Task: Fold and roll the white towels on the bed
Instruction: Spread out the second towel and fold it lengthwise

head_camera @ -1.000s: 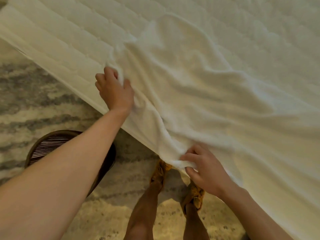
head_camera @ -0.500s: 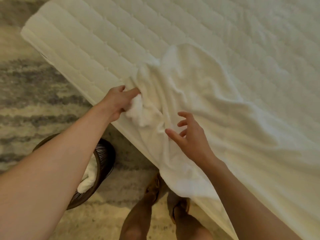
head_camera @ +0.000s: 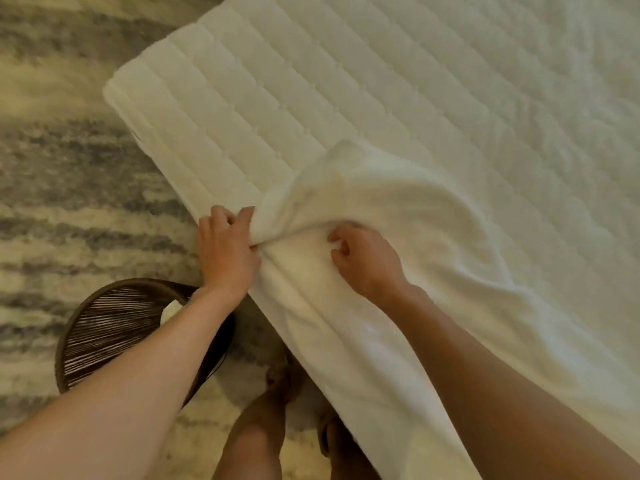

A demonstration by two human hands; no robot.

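Fingers (head_camera: 242, 216) of your left hand (head_camera: 225, 251) pinch the rumpled towel (head_camera: 398, 209) on the bed (head_camera: 311, 81); your right hand (head_camera: 363, 261) curls loosely, apparently empty; folding has barely begun.

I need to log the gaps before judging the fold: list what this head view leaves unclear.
- White towel: its far right end runs past the frame's right edge, so its full size is unknown.
- Basket: the left forearm covers most of the opening; only a white scrap shows inside.
- Right hand: fingertips curl into the cloth, so whether they pinch it is unclear.
- Left hand grips a bunched towel edge; the corner itself is buried in folds.
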